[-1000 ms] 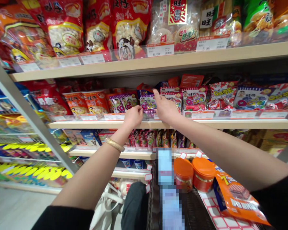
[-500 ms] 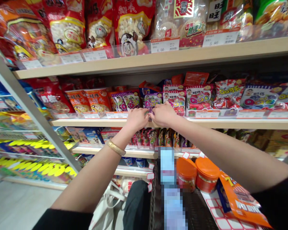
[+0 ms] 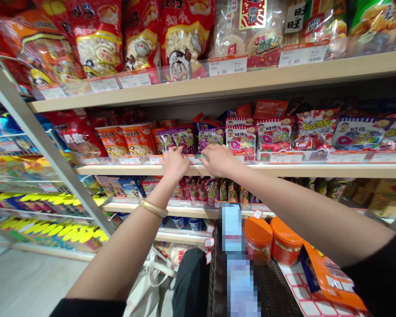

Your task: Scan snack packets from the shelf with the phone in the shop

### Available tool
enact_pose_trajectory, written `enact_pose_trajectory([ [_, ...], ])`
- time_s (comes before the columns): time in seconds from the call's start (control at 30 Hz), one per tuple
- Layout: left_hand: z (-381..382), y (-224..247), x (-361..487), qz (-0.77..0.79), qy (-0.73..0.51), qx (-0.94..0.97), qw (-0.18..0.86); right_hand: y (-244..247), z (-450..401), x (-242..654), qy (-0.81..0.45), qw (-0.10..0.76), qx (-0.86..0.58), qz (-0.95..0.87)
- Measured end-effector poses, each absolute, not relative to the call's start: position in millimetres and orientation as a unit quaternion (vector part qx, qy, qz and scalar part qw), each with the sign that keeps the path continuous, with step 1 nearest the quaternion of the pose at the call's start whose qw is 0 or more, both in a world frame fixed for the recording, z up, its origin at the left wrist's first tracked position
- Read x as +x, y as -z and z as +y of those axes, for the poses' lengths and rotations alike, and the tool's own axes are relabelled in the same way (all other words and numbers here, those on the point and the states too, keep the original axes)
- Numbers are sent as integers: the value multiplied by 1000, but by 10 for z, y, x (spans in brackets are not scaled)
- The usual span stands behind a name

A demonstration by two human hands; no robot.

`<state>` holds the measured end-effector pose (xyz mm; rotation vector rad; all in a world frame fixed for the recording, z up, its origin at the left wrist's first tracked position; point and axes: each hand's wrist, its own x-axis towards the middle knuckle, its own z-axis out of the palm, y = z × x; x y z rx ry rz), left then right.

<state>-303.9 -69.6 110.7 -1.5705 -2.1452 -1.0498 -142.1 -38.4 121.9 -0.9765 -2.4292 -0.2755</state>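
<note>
Both my hands reach to the front of the middle shelf [image 3: 303, 171]. My left hand [image 3: 175, 164] is at the purple grape candy bags [image 3: 185, 139], its fingers bent and partly apart near the price strip. My right hand [image 3: 218, 160] has its fingers curled at the lower edge of another purple candy bag [image 3: 210, 137]; a bit of green and purple shows by its fingertips, and whether it grips that is unclear. Red-and-white candy bags [image 3: 240, 141] stand just right of it.
Large red snack bags [image 3: 185, 39] fill the upper shelf [image 3: 171, 90]. Below are a dark basket [image 3: 214, 273] with orange-lidded jars [image 3: 286, 240] and an orange packet [image 3: 339, 281], plus a white cloth bag [image 3: 148, 286]. A metal post [image 3: 61, 163] slants at left.
My left hand has moved left, away from my right hand, and the two are now apart. My right hand has shifted slightly left. The view has moved a little.
</note>
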Motion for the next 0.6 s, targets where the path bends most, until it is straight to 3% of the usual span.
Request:
enact_pose_trajectory([
  [0.23,-628,-1085,-3157,-579,512,-617,147,-1246,-339,-1496,27,307,-343,-887],
  [0.47,-928,-1257,-2949,-395,604,-658,217,-1436,-323,-1486,-148,502,-277,-806],
  [0.6,-1079,-1342,-2759,-358,626,-663,202,-1507,-391,-1337,-235,557,-215,-767],
])
